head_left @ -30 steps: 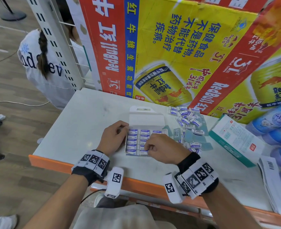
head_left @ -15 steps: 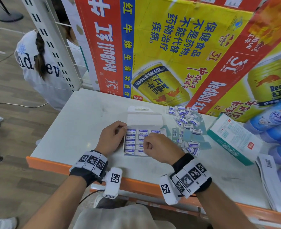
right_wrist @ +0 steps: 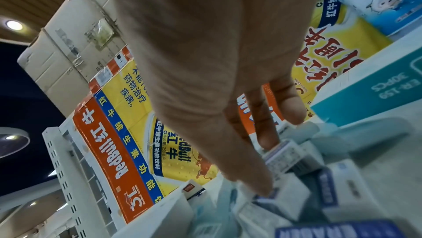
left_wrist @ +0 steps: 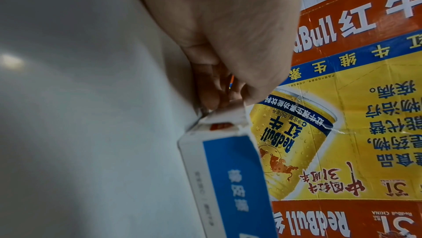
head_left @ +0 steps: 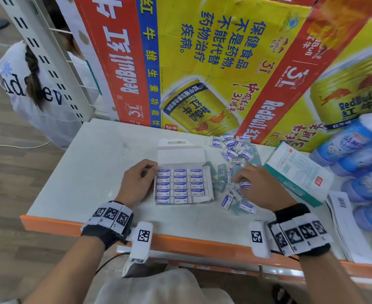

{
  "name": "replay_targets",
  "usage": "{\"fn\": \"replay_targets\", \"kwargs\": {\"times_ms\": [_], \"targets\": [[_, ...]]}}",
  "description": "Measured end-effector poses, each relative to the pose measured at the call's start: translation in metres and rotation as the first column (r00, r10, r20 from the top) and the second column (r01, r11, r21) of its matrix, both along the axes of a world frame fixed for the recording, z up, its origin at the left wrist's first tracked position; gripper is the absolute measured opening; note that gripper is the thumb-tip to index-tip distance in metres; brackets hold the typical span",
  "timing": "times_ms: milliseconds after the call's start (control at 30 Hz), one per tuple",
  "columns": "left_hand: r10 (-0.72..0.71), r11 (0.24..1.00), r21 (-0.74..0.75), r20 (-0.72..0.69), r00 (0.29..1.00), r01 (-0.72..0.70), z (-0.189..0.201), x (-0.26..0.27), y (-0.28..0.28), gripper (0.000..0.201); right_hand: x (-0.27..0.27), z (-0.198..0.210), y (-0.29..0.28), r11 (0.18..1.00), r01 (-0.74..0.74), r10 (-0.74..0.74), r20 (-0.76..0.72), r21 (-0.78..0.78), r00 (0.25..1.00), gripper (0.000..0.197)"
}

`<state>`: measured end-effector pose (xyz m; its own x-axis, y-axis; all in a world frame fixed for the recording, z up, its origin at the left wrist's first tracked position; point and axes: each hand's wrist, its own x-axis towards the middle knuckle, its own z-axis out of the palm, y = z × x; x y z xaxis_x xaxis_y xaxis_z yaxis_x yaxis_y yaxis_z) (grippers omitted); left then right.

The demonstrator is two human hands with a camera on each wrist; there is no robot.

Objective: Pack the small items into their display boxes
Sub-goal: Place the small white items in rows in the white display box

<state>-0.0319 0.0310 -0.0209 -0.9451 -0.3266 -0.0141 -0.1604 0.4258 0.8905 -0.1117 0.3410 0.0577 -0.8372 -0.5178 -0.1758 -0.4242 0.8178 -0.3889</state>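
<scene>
A white display box (head_left: 210,183) lies open on the table, its lid flap (head_left: 180,154) folded back and rows of blue-and-white erasers (head_left: 180,185) filling most of it. My left hand (head_left: 151,170) grips the box's far left corner; in the left wrist view the fingers (left_wrist: 212,101) pinch the cardboard of the box (left_wrist: 228,178). My right hand (head_left: 244,181) is over the loose erasers (head_left: 235,198) to the right of the box and pinches one eraser (head_left: 245,184), also seen in the right wrist view as a barcoded eraser (right_wrist: 285,159) under the fingers.
More loose erasers (head_left: 233,148) and pale teal cases (head_left: 221,172) lie behind my right hand. A teal-and-white carton (head_left: 296,172), blue bottle packs (head_left: 356,150) and papers (head_left: 345,216) crowd the right. Red Bull cartons (head_left: 202,62) wall the back. A person (head_left: 27,84) crouches at left.
My right hand has left the box's front right corner and moved right to the loose erasers, where it now pinches one. My left hand stays on the box.
</scene>
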Motion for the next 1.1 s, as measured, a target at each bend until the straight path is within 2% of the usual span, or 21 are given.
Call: {"fn": "replay_targets", "kwargs": {"times_ms": [200,333,467,533,633,800,1100], "targets": [[-0.009,1.000,-0.024,0.014,1.000,0.009,0.000,0.000,-0.001,0.013,0.005,0.000,0.001,0.999,-0.036,0.036,-0.023,0.017,0.999,0.024],[-0.007,1.000,-0.019,0.016,1.000,0.007,0.002,0.001,0.000,0.013,0.006,0.006,-0.006,0.980,0.008,0.010,0.088,-0.199,0.996,0.027],[0.011,1.000,0.003,0.028,1.000,-0.012,0.004,0.001,0.001,0.013,0.015,0.011,-0.026,0.925,0.030,-0.001,0.076,-0.379,0.997,0.017],[0.021,1.000,0.017,0.044,0.999,-0.022,0.004,0.001,0.001,0.013,0.021,0.010,-0.035,0.902,0.004,0.039,0.088,-0.433,0.995,0.014],[0.021,0.999,0.026,0.057,0.998,-0.022,0.004,0.001,0.001,0.012,0.026,0.003,-0.043,0.920,-0.087,0.134,0.100,-0.382,0.986,0.013],[0.033,0.998,0.046,0.059,0.998,-0.036,0.004,0.001,0.001,0.014,0.026,-0.008,-0.049,0.947,-0.197,0.214,0.041,-0.254,0.976,0.009],[0.031,0.999,0.036,0.050,0.998,-0.033,0.005,0.001,0.002,0.013,0.018,-0.005,-0.054,0.955,-0.261,0.272,0.064,-0.144,0.960,0.006]]}}
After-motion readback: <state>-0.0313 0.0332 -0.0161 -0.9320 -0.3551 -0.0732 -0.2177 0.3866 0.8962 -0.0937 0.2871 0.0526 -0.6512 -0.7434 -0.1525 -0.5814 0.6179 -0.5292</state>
